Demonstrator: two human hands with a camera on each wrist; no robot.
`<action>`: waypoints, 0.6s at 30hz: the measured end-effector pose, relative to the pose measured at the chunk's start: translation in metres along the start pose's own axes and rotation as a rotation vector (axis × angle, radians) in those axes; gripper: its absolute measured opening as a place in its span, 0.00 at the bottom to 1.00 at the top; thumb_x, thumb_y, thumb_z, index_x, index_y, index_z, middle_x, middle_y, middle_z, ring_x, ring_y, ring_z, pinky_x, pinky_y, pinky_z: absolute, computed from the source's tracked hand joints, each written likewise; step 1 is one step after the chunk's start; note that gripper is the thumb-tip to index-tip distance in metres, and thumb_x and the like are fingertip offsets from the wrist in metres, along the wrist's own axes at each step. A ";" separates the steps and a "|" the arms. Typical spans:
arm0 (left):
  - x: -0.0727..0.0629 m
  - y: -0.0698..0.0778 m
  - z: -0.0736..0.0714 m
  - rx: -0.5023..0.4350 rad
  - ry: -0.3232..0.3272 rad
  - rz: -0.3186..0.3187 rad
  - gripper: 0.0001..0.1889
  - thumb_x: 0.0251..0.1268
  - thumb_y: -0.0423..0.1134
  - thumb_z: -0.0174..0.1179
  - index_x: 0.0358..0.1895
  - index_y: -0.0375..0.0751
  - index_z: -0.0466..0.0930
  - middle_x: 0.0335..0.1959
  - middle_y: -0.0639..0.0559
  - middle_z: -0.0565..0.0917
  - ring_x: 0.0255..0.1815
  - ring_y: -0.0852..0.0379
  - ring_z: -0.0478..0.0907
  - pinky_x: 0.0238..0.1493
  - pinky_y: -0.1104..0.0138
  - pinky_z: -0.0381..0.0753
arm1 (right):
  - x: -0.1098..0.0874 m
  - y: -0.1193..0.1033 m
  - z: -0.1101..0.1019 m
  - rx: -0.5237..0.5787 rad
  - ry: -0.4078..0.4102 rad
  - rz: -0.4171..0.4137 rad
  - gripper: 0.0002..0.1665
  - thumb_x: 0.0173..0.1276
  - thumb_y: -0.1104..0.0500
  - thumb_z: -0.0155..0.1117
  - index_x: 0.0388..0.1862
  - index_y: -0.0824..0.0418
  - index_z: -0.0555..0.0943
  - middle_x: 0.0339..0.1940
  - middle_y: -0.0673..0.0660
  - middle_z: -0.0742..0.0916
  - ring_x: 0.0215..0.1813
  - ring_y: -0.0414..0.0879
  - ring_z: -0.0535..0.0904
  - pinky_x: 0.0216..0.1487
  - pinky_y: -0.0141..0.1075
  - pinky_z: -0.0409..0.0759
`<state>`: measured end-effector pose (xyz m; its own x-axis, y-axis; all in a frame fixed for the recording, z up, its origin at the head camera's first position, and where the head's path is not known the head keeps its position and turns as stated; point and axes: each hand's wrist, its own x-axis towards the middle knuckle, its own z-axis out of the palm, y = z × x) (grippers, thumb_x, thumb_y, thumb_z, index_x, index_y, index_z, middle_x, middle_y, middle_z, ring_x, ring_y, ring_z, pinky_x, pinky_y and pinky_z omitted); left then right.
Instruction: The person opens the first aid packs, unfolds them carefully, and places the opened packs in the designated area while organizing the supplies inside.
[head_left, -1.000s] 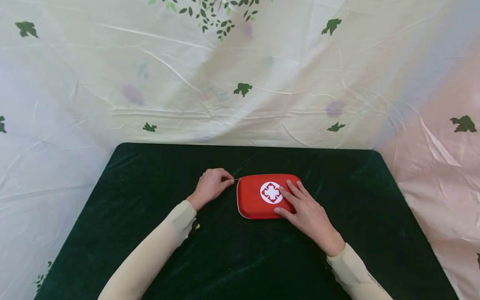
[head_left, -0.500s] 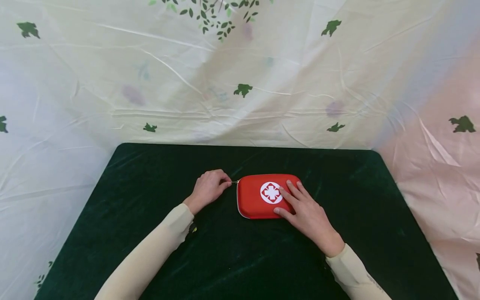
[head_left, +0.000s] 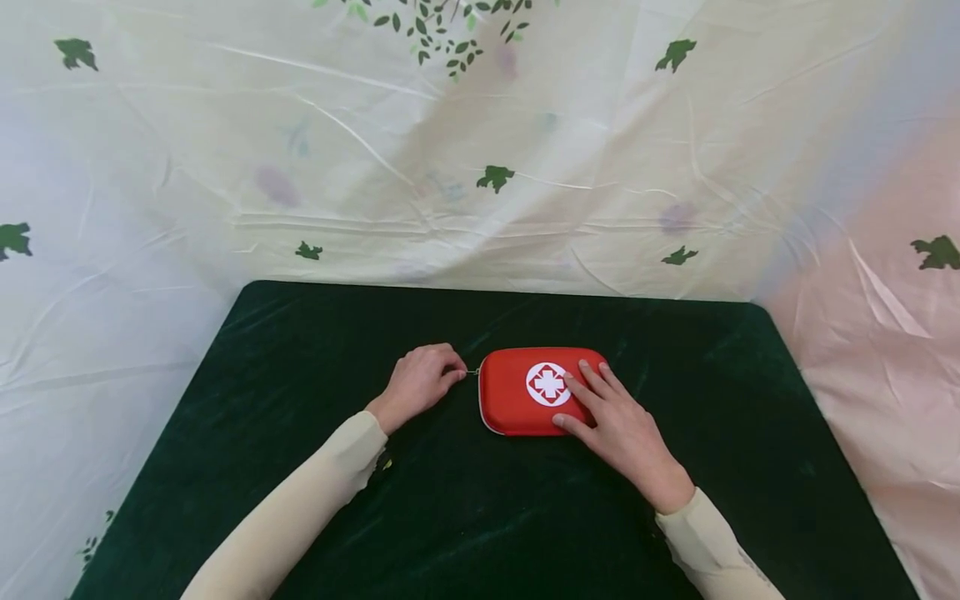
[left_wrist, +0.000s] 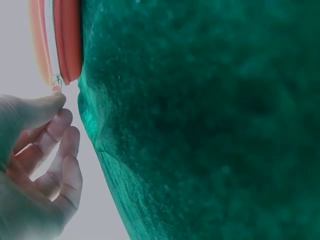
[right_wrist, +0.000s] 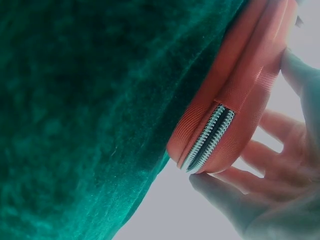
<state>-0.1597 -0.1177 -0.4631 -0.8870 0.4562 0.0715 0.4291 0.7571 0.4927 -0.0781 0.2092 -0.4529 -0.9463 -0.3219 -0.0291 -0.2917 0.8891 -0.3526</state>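
Note:
A red zippered first-aid case [head_left: 506, 408] with a white cross emblem [head_left: 548, 384] lies on the dark green cloth. At its left end my left hand [head_left: 420, 379] pinches the zipper pull [left_wrist: 57, 88] between thumb and fingers. The pull's cord or tab is mostly covered by the fingertips. My right hand [head_left: 630, 437] rests on the right part of the lid, fingers spread and fairly straight. From the right wrist, parted zipper teeth [right_wrist: 210, 140] show at one end of the case. The left wrist view has the zipper line [left_wrist: 51, 35] running up from the slider.
A green velvet-covered table [head_left: 480, 525] extends around the case. Pale curtains [head_left: 375, 167] printed with leaves and birds hang behind and at both sides. The table's far edge [head_left: 510, 292] meets the back curtain.
My left hand has moved slightly nearer to me along the case's left end, with the zipper pull. My right hand keeps its place on the lid. The head view has shifted a little.

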 end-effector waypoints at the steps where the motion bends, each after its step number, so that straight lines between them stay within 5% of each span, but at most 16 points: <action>1: -0.001 0.000 0.000 -0.002 -0.004 -0.001 0.04 0.69 0.37 0.69 0.43 0.46 0.90 0.36 0.57 0.83 0.34 0.59 0.77 0.39 0.64 0.82 | 0.000 0.000 0.000 -0.002 -0.001 0.000 0.47 0.69 0.37 0.69 0.81 0.52 0.67 0.84 0.61 0.63 0.83 0.65 0.52 0.62 0.64 0.77; 18: -0.010 0.004 -0.002 -0.018 -0.042 0.010 0.05 0.69 0.37 0.69 0.44 0.46 0.89 0.37 0.57 0.83 0.33 0.63 0.77 0.39 0.66 0.81 | 0.000 0.001 0.001 0.018 -0.004 -0.002 0.46 0.69 0.37 0.69 0.81 0.52 0.67 0.84 0.61 0.62 0.83 0.64 0.52 0.64 0.64 0.75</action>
<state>-0.1490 -0.1201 -0.4603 -0.8746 0.4833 0.0399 0.4342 0.7439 0.5080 -0.0780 0.2100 -0.4540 -0.9451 -0.3251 -0.0320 -0.2911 0.8825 -0.3694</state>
